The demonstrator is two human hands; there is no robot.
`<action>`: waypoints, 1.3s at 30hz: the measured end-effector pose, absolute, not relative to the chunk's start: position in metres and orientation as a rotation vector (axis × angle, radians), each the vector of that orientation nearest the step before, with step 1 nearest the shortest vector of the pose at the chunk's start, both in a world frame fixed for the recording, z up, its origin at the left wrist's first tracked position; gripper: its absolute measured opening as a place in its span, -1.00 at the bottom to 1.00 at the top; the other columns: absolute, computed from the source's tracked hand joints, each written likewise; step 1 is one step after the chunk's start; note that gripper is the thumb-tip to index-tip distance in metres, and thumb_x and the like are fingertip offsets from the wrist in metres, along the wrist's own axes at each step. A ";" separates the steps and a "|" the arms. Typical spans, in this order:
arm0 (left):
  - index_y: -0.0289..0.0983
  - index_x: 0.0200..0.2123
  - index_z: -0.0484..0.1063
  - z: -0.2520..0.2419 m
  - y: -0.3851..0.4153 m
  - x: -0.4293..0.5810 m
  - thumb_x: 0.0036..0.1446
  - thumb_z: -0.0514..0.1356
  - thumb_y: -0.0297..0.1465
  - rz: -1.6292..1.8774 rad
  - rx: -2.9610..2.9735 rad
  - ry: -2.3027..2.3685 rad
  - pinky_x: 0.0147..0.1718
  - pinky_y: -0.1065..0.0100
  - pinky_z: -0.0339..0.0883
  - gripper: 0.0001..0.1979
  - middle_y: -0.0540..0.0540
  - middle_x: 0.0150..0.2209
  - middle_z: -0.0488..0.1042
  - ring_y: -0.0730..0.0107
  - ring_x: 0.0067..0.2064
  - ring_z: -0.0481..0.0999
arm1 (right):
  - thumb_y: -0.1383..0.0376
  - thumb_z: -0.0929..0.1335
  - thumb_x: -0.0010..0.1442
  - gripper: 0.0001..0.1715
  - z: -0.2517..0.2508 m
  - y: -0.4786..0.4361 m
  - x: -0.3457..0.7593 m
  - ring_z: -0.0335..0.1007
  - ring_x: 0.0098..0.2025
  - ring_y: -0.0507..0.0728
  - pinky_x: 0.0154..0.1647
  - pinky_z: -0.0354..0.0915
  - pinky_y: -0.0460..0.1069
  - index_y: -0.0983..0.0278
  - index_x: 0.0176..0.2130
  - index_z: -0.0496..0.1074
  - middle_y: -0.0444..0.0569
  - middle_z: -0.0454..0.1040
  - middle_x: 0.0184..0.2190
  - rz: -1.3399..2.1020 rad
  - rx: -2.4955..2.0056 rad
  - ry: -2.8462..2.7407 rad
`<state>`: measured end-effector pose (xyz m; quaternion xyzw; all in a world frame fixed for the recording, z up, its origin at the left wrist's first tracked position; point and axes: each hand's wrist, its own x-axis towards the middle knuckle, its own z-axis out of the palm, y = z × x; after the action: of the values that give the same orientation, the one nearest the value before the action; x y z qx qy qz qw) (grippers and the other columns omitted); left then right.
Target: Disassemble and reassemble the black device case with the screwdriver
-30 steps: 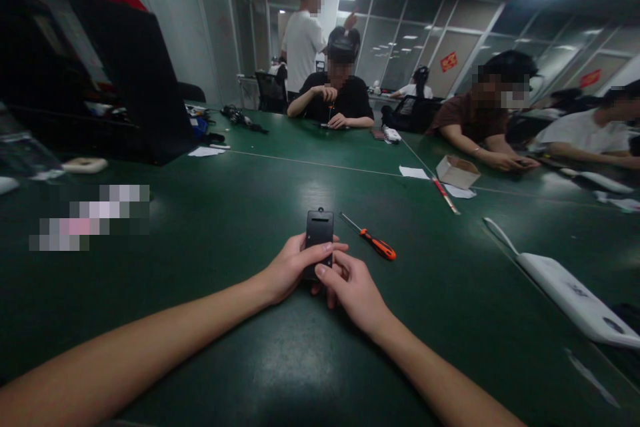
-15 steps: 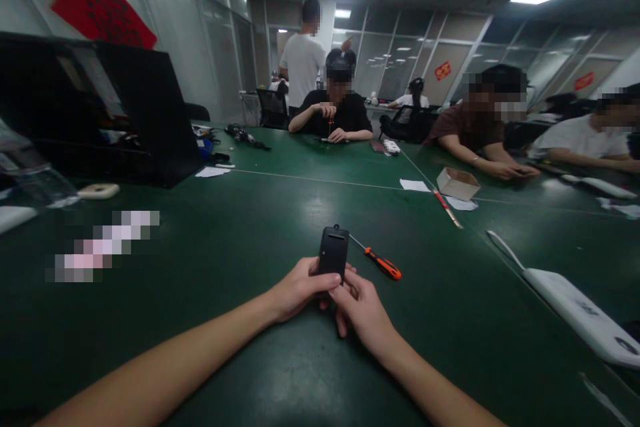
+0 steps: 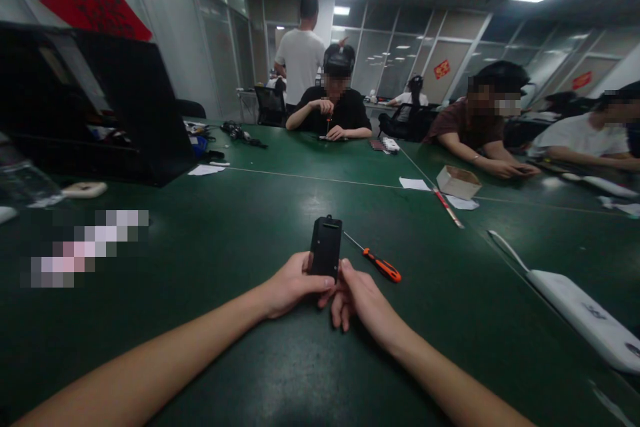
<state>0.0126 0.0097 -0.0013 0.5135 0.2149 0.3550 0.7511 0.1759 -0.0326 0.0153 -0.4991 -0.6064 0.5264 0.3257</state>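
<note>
My left hand is closed around a small black box-shaped device, its thumb across the lower face. The device has a small loop at its top, a slot near the upper end and tiny screw-like spots on its face. Beside its lower right edge is my right hand, thumb raised near the device and the other fingers loosely curled below, apart from the thumb. Whether that thumb touches the device I cannot tell. An orange and black screwdriver lies on the table just right of the device, its shaft pointing towards it.
On the green table stand a black open case at left and a small box at right. A white power strip lies near the right edge. Several people sit around; one across the table holds a screwdriver.
The device has shifted slightly left and up in my left hand. My right hand has loosened from its lower end, and its thumb has risen beside the right edge.
</note>
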 end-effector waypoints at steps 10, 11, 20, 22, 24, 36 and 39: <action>-0.43 -0.22 0.51 -0.002 0.069 0.004 -0.10 0.41 -0.41 0.904 1.144 0.695 -0.15 0.27 0.37 -0.66 -0.25 -0.21 0.57 0.22 -0.18 0.57 | 0.16 0.25 0.31 -0.60 0.030 0.000 0.263 0.47 -0.21 0.26 -0.21 0.36 0.12 0.34 -0.02 0.48 0.20 0.53 -0.16 0.040 -1.730 -2.301; -0.42 -0.27 0.50 -0.003 0.076 0.004 -0.13 0.42 -0.44 0.953 1.163 0.718 -0.21 0.31 0.36 -0.68 -0.19 -0.27 0.56 0.28 -0.24 0.56 | 0.18 0.23 0.33 -0.63 0.029 0.002 0.264 0.48 -0.23 0.23 -0.21 0.36 0.09 0.31 -0.06 0.49 0.15 0.53 -0.19 0.207 -1.700 -2.277; -0.38 -0.28 0.40 -0.002 0.088 0.002 -0.11 0.32 -0.45 1.023 1.059 0.738 -0.42 0.41 0.23 -0.73 0.00 -0.47 0.39 0.48 -0.45 0.38 | 0.10 0.28 0.29 -0.67 0.014 0.007 0.229 0.18 -0.56 0.00 -0.58 0.13 -0.11 0.28 -0.15 0.46 -0.18 0.31 -0.54 1.181 -1.395 -1.683; -0.40 -0.23 0.41 0.000 0.085 0.002 -0.15 0.33 -0.46 1.025 1.021 0.760 -0.42 0.41 0.22 -0.65 0.00 -0.49 0.39 0.47 -0.45 0.38 | 0.11 0.31 0.27 -0.69 0.011 0.007 0.226 0.23 -0.51 0.02 -0.52 0.17 -0.10 0.28 -0.18 0.50 -0.16 0.33 -0.54 1.104 -1.376 -1.679; -0.40 -0.20 0.41 0.002 0.085 0.003 -0.17 0.34 -0.47 1.036 1.006 0.774 -0.42 0.40 0.22 -0.61 -0.02 -0.48 0.41 0.45 -0.44 0.38 | 0.11 0.31 0.25 -0.68 0.011 0.006 0.227 0.25 -0.51 0.03 -0.52 0.18 -0.09 0.28 -0.19 0.52 -0.13 0.36 -0.54 1.043 -1.392 -1.677; -0.37 -0.28 0.44 -0.007 0.086 -0.001 -0.11 0.33 -0.47 1.005 1.225 0.821 -0.36 0.35 0.25 -0.75 -0.05 -0.43 0.46 0.37 -0.39 0.41 | 0.10 0.30 0.24 -0.68 0.018 0.010 0.229 0.38 -0.47 0.11 -0.46 0.24 -0.04 0.24 -0.24 0.55 -0.05 0.51 -0.48 0.964 -1.447 -1.774; -0.37 -0.27 0.44 -0.006 0.086 -0.001 -0.09 0.33 -0.46 1.012 1.215 0.818 -0.36 0.35 0.25 -0.74 -0.06 -0.43 0.46 0.37 -0.40 0.41 | 0.11 0.29 0.24 -0.68 0.017 0.011 0.230 0.43 -0.40 0.13 -0.38 0.27 -0.01 0.23 -0.23 0.55 -0.03 0.56 -0.40 0.958 -1.451 -1.789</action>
<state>-0.0008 0.0863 -0.0065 0.5304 0.3571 0.4416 0.6294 0.2302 0.0109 0.0169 -0.5515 -0.6799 0.3642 0.3178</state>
